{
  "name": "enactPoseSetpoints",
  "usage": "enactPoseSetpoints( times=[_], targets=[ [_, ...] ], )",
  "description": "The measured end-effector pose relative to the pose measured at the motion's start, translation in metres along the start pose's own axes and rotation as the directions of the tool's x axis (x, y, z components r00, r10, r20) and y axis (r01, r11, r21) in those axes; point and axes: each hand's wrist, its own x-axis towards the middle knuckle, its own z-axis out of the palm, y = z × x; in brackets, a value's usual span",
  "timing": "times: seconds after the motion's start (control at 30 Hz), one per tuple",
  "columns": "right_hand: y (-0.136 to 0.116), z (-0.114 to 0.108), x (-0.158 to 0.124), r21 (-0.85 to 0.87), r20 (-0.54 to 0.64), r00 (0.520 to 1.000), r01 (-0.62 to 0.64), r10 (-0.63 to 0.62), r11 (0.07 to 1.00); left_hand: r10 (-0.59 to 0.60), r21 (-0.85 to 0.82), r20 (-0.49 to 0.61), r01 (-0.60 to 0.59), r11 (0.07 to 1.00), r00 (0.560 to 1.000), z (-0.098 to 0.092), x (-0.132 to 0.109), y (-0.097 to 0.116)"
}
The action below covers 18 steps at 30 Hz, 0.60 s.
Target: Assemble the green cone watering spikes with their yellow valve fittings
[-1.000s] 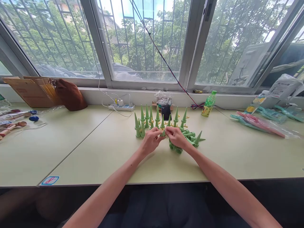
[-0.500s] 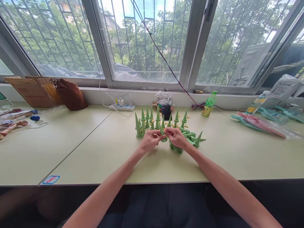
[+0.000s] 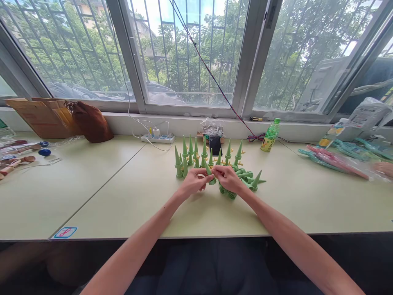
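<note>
Two bare hands meet just below the centre of the frame, with one green cone (image 3: 208, 173) between them. This cone is matte light green, tapering to a pointed tip, with a wider collar at its base; it leans, tip towards the upper left and base towards the lower right. The left hand (image 3: 194, 181) has it gripped, thumb and fingers closed on its lower part. The right hand (image 3: 226, 177) is just beside it, fingers bunched in a pinch — whether anything sits between those fingertips I cannot tell. Behind the hands, a row of upright green spires (image 3: 178, 164) in the same colour runs across the middle of the frame, some on stacked, collared tubes, with small yellow pegs (image 3: 243, 152) sticking out sideways. Right of centre, beside the right hand, lies a heap of loose green pieces (image 3: 245, 175) — hollow tubes on their sides, their round openings showing, and a cone at the heap's right end. All of this is on the pale yellow-green tabletop (image 3: 129, 196).
</note>
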Motion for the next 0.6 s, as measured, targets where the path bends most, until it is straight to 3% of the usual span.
enactPoseSetpoints(
  times=[0.23, 0.6],
  targets=[
    [0.0009, 0.0043, 0.0013, 0.011, -0.095, 0.994, -0.045, 0.046, 0.999, 0.018, -0.084, -0.076, -0.025, 0.996, 0.997, 0.0045, 0.0041, 0.0006],
    [-0.0017, 0.0052, 0.0018, 0.116, -0.098, 0.991, -0.080, 0.092, 0.990, 0.057, -0.122, -0.172, -0.078, 0.989, 0.984, 0.0040, 0.0083, -0.0027]
  ],
)
